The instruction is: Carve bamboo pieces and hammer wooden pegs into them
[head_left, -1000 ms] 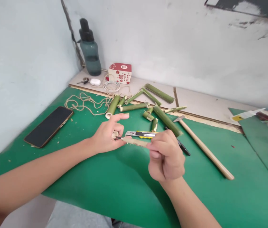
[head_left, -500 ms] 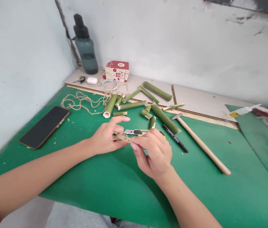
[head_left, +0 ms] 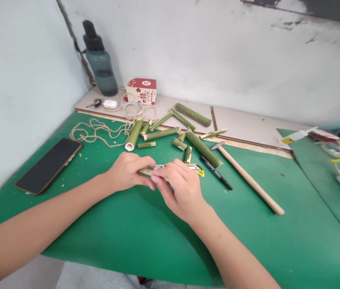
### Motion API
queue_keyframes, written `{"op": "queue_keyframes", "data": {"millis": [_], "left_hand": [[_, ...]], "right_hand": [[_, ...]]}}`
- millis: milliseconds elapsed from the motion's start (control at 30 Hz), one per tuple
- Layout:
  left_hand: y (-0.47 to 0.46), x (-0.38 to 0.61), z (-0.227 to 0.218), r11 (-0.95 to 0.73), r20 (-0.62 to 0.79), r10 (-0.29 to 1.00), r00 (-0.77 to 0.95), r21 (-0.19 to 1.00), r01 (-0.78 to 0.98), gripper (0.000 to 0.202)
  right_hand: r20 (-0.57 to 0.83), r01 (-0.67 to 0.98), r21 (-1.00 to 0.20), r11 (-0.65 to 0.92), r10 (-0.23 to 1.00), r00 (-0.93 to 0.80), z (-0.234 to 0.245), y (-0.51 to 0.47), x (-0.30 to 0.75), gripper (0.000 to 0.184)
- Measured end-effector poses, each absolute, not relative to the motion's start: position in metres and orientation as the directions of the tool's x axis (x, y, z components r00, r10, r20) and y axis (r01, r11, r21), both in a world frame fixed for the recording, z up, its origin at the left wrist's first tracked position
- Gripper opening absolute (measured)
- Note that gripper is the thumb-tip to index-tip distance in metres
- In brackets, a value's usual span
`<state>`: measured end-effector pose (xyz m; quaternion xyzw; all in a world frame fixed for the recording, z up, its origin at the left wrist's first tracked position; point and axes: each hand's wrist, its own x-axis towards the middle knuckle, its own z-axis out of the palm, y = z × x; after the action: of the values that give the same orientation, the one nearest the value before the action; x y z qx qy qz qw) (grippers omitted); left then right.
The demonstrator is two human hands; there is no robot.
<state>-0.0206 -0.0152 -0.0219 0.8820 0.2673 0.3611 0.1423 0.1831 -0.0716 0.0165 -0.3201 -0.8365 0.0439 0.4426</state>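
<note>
Plainly, it is a corner: pale, scuffed walls (head_left: 188,52) meet at a dark seam (head_left: 72,38) behind a green-topped bench (head_left: 112,237), a light board (head_left: 254,129) running along its back. At far left a smartphone (head_left: 48,165) lies screen up; right of it twine (head_left: 89,140) sprawls loosely, and on the board stand a dark-capped water bottle (head_left: 101,71) and a red-and-white carton (head_left: 141,92). The left hand (head_left: 124,171) is over the middle of the bench, thumb and forefinger near one end of a slim tan strip (head_left: 146,171); whether that grip is clamped, I cannot tell. The right hand (head_left: 182,188) has its grip closed on the strip's other end. Green bamboo pieces (head_left: 134,134) lie scattered beyond the hands, then come a black marker (head_left: 217,173) and a wood-handled hammer (head_left: 249,176). Fingers cover much of the strip, whose markings are too small to read, and the right hand hides part of a yellow-edged utility knife (head_left: 194,167). Clutter (head_left: 335,145) at far right is cut off by the view's edge.
</note>
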Motion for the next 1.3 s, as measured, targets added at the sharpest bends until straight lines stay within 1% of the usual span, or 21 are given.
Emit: {"op": "queue_keyframes", "data": {"millis": [100,300,500,633,700,767,800,833,867,900,933,967,1000,1033,1100,1133,1200,1267,1300], "left_hand": [[-0.015,-0.021,-0.018,-0.854,0.571,0.519,0.636,0.386,0.350,0.062],[-0.015,-0.023,-0.011,-0.873,0.561,0.488,0.669,0.286,0.396,0.063],[-0.013,-0.025,-0.013,-0.901,0.558,0.434,0.708,0.257,0.350,0.056],[-0.013,-0.026,-0.013,-0.900,0.542,0.435,0.719,0.245,0.360,0.055],[-0.012,-0.027,-0.014,-0.902,0.533,0.431,0.728,0.234,0.363,0.056],[-0.011,-0.027,-0.016,-0.901,0.541,0.433,0.721,0.234,0.366,0.055],[-0.011,-0.026,-0.016,-0.895,0.547,0.445,0.709,0.243,0.374,0.054],[-0.011,-0.026,-0.018,-0.885,0.550,0.465,0.694,0.260,0.386,0.054],[-0.010,-0.026,-0.019,-0.872,0.550,0.488,0.677,0.282,0.399,0.053],[-0.010,-0.026,-0.019,-0.859,0.548,0.512,0.662,0.304,0.413,0.054],[-0.011,-0.026,-0.020,-0.846,0.543,0.532,0.650,0.323,0.423,0.054],[-0.011,-0.027,-0.020,-0.837,0.539,0.547,0.641,0.335,0.433,0.055],[-0.011,-0.027,-0.021,-0.829,0.535,0.559,0.633,0.340,0.444,0.056],[-0.012,-0.027,-0.021,-0.820,0.530,0.571,0.627,0.341,0.459,0.056],[-0.012,-0.028,-0.021,-0.796,0.508,0.603,0.614,0.340,0.500,0.055],[-0.011,-0.028,-0.020,-0.780,0.492,0.624,0.607,0.341,0.525,0.054],[-0.010,-0.029,-0.020,-0.740,0.455,0.670,0.587,0.352,0.572,0.055],[-0.007,-0.030,-0.019,-0.699,0.425,0.713,0.558,0.378,0.606,0.056],[-0.006,-0.031,-0.018,-0.679,0.413,0.733,0.541,0.394,0.619,0.057]], "right_hand": [[0.722,0.503,-0.367,0.783,0.581,-0.376,0.015,-0.071,0.184,0.006],[0.730,0.513,-0.357,0.781,0.576,-0.369,0.012,-0.072,0.183,0.003],[0.735,0.473,-0.388,0.791,0.575,-0.359,0.012,-0.072,0.184,0.005],[0.726,0.477,-0.400,0.783,0.588,-0.356,0.010,-0.074,0.178,0.006],[0.705,0.461,-0.398,0.793,0.586,-0.399,0.012,-0.073,0.180,0.011],[0.687,0.433,-0.418,0.798,0.590,-0.425,0.019,-0.066,0.196,0.025],[0.680,0.445,-0.444,0.778,0.616,-0.398,0.023,-0.060,0.212,0.034],[0.672,0.491,-0.496,0.716,0.675,-0.304,0.028,-0.052,0.232,0.040],[0.654,0.579,-0.564,0.589,0.747,-0.123,0.031,-0.044,0.256,0.042],[0.608,0.682,-0.612,0.401,0.789,0.082,0.034,-0.036,0.282,0.041],[0.516,0.770,-0.616,0.166,0.824,0.235,0.035,-0.029,0.309,0.037],[0.391,0.828,-0.555,-0.083,0.852,0.347,0.034,-0.023,0.334,0.033],[0.229,0.842,-0.449,-0.299,0.872,0.432,0.031,-0.019,0.356,0.032],[0.128,0.831,-0.412,-0.374,0.879,0.460,0.026,-0.015,0.372,0.033],[0.005,0.832,-0.377,-0.408,0.897,0.442,0.014,-0.011,0.388,0.036],[-0.032,0.836,-0.368,-0.407,0.904,0.426,0.007,-0.009,0.389,0.035],[-0.073,0.847,-0.335,-0.413,0.907,0.414,-0.001,-0.006,0.381,0.026],[-0.069,0.856,-0.297,-0.423,0.904,0.422,-0.001,-0.004,0.370,0.015],[-0.052,0.861,-0.283,-0.424,0.903,0.427,0.002,-0.004,0.365,0.012]]}}
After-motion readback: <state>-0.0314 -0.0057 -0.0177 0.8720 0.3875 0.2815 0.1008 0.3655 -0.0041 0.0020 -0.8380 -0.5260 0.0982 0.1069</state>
